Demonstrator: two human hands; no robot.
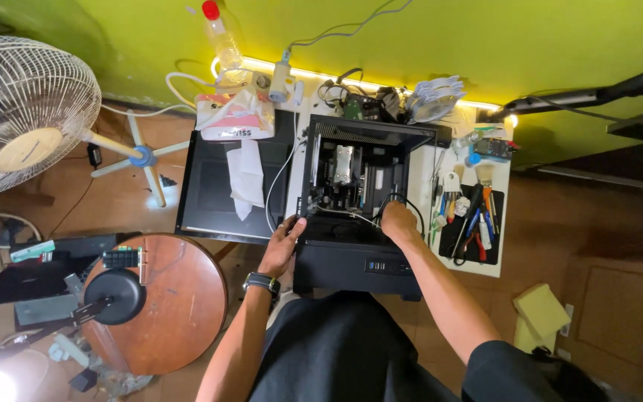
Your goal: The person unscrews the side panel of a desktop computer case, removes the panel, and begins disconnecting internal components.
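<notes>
A white pedestal fan [24, 115] stands at far left, with a round wooden stool [176, 305] nearer the person. A black side panel [206, 186] lies flat beside the open black computer case [362, 201] on the white table [501, 253]. The left hand [286, 240] rests on the case's left front edge, fingers loosely curled, holding nothing. The right hand [398, 221] reaches inside, closed on a black cable [402, 199]; whether it pinches the cable I cannot tell. A tool mat [474, 223] lies right.

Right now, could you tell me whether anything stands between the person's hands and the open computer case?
Nothing visible does. The left hand rests on the near left edge of the open computer case, and the right hand is inside it, among the black cables.
</notes>
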